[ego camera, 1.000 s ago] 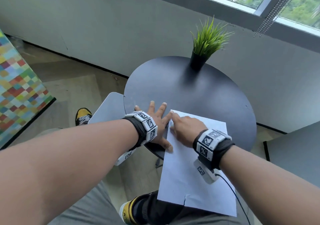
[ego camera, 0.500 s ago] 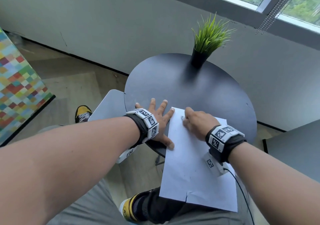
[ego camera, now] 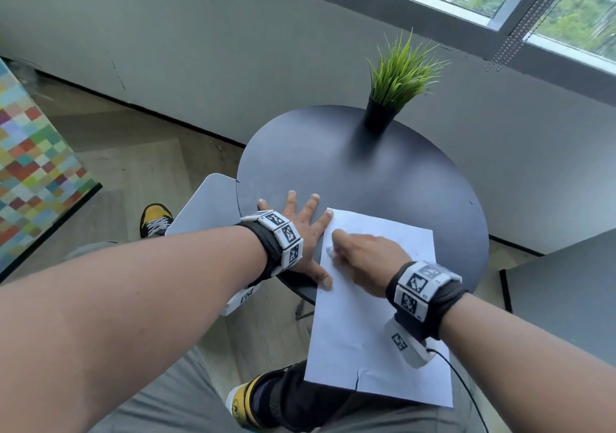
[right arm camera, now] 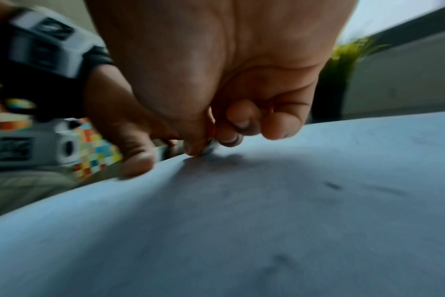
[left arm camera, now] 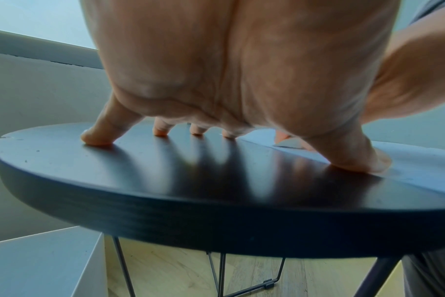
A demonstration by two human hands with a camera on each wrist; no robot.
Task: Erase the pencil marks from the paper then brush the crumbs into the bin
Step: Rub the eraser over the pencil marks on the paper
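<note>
A white sheet of paper [ego camera: 373, 326] lies on the round black table [ego camera: 350, 172], its near half hanging over the edge above my lap. My left hand [ego camera: 300, 229] lies flat with spread fingers [left arm camera: 97, 136] on the table, thumb and forefinger pressing the paper's left edge. My right hand [ego camera: 363, 252] pinches a small white eraser [ego camera: 330, 251] and presses it on the paper near the top left corner; in the right wrist view the eraser [right arm camera: 211, 147] shows between thumb and fingertips. Faint pencil marks [right arm camera: 333, 185] remain on the paper [right arm camera: 241, 231].
A potted green grass plant [ego camera: 396, 79] stands at the table's far side. A white bin [ego camera: 203, 202] sits on the floor left of the table, under my left wrist. A grey surface [ego camera: 566, 292] lies to the right, a colourful chequered panel [ego camera: 33, 166] at far left.
My right hand with the eraser has rubbed across the paper's top, out to the right and back to the left corner. The left hand has stayed in place.
</note>
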